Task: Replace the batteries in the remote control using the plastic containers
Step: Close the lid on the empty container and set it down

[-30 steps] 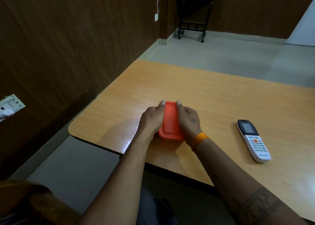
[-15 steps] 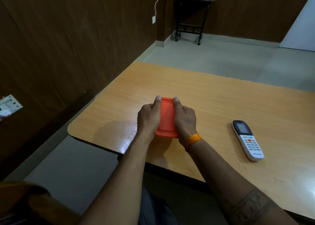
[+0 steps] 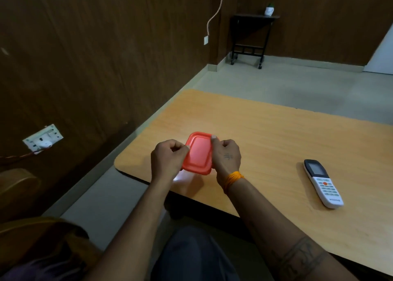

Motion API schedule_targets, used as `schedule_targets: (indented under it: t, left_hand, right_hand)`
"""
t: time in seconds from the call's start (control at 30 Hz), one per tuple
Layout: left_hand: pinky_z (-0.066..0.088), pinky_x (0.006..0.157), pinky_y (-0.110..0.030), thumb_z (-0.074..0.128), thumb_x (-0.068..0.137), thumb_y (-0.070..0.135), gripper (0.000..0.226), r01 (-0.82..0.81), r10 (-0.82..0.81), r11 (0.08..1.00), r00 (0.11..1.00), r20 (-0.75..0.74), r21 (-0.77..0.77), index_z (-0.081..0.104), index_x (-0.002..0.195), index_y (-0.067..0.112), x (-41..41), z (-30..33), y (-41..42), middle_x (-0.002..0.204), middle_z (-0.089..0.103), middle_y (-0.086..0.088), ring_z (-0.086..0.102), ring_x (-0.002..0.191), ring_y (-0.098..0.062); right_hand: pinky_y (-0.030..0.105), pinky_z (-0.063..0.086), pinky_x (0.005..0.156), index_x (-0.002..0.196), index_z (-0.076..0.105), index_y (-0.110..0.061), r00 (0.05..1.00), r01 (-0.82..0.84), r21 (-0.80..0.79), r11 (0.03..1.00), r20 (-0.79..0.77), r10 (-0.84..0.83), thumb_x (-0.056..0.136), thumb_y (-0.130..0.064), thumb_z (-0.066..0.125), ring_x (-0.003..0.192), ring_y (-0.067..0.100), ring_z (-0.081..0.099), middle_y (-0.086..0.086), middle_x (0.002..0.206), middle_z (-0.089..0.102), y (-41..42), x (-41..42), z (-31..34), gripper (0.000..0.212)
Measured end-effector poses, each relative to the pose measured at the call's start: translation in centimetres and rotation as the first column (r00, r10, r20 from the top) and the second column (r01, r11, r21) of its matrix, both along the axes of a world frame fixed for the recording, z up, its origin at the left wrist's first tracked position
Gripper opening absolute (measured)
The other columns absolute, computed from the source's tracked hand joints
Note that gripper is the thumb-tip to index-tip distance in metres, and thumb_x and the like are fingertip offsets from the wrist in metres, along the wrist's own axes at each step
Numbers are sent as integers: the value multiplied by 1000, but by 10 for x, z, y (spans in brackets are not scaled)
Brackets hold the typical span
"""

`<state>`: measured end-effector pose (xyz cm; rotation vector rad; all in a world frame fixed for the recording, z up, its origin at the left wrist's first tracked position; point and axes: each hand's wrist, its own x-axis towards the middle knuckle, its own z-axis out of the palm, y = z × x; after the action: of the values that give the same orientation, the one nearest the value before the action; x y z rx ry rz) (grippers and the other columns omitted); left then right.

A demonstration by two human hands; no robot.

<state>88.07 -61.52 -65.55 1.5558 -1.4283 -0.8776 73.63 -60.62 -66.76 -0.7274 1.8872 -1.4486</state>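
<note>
A small plastic container with an orange-red lid (image 3: 198,153) is held above the near left corner of the wooden table (image 3: 265,136). My left hand (image 3: 168,159) grips its left edge and my right hand (image 3: 226,155) grips its right edge, thumb on the lid's far corner. The lid tilts toward me; the container's body under it is mostly hidden. A white remote control (image 3: 323,184) with a dark screen and an orange button lies face up on the table to the right, well apart from both hands.
A dark wood-panelled wall runs along the left, with a white socket plate (image 3: 42,139) and a plugged cable. A black side table (image 3: 251,38) with a small white pot stands in the far corner. The table's near edge is just below my wrists.
Both hands have raised the container off the table and tilted its lid toward me, and the hands have spread to its edges. The head camera has tipped up. The remote stays put.
</note>
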Motion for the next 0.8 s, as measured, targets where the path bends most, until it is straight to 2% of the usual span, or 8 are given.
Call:
schedule_targets:
  t: [0.07, 0.17, 0.23, 0.37, 0.5, 0.6, 0.67, 0.8]
  left_hand:
    - [67, 64, -45, 77, 88, 31, 14, -70, 70, 997, 997, 17, 17, 79, 79, 20, 28, -3, -9, 75, 77, 6, 75, 66, -16]
    - [68, 70, -46, 82, 85, 32, 13, -109, 107, 992, 994, 36, 62, 82, 84, 19, 71, -7, -27, 80, 79, 3, 77, 73, -19]
    - [67, 74, -45, 83, 85, 25, 7, -110, 108, 989, 994, 33, 98, 81, 87, 19, 99, -8, -41, 88, 80, -1, 78, 80, -21]
    - [63, 58, -30, 77, 91, 7, 18, -118, 121, 981, 993, -8, 151, 77, 109, 7, 140, -6, -62, 104, 77, -13, 75, 83, -21]
    - [65, 84, -48, 78, 91, 10, 22, -150, 143, 975, 988, 54, 163, 78, 113, 9, 165, -15, -79, 109, 77, -11, 75, 97, -29]
    - [64, 89, -51, 79, 90, 10, 24, -166, 159, 971, 986, 53, 170, 78, 113, 10, 175, -23, -87, 112, 77, -11, 74, 100, -30]
    - [64, 89, -48, 78, 91, 11, 25, -162, 152, 972, 986, 71, 168, 77, 116, 10, 176, -26, -89, 113, 76, -10, 73, 102, -29]
    - [63, 89, -46, 77, 92, 15, 27, -163, 153, 975, 985, 78, 152, 76, 119, 11, 180, -31, -92, 117, 75, -9, 72, 105, -28]
  right_hand:
    - [57, 63, 76, 86, 64, -13, 997, -71, 10, 997, 21, 70, 89, -50, 64, 80, 33, 69, 9, 82, 68, -2, 24, -3, 37]
    - [52, 66, 70, 102, 69, -15, 970, -212, 26, 977, 127, 207, 90, -28, 70, 75, 28, 73, 9, 88, 73, -7, 62, -5, 18]
    - [48, 67, 68, 116, 68, -16, 944, -293, 14, 956, 166, 286, 88, -16, 71, 75, 29, 76, 9, 88, 75, -13, 86, -10, 28]
    - [36, 61, 60, 127, 66, -6, 895, -379, -16, 925, 247, 371, 83, -1, 73, 64, 29, 73, 21, 88, 77, -31, 123, -17, 44]
    - [40, 66, 66, 119, 70, -6, 884, -398, 13, 917, 272, 380, 85, -1, 76, 71, 30, 77, 21, 89, 78, -49, 143, -21, 36]
    - [45, 68, 72, 110, 73, -8, 892, -393, 45, 919, 262, 368, 82, -1, 78, 72, 30, 78, 19, 89, 78, -57, 151, -26, 29]
    - [47, 68, 73, 90, 74, -14, 900, -388, 64, 919, 243, 363, 80, -1, 78, 73, 31, 78, 16, 85, 78, -60, 153, -28, 17]
    - [49, 67, 75, 70, 69, -21, 908, -366, 64, 928, 242, 342, 82, -3, 77, 74, 33, 78, 15, 76, 77, -62, 155, -32, 23]
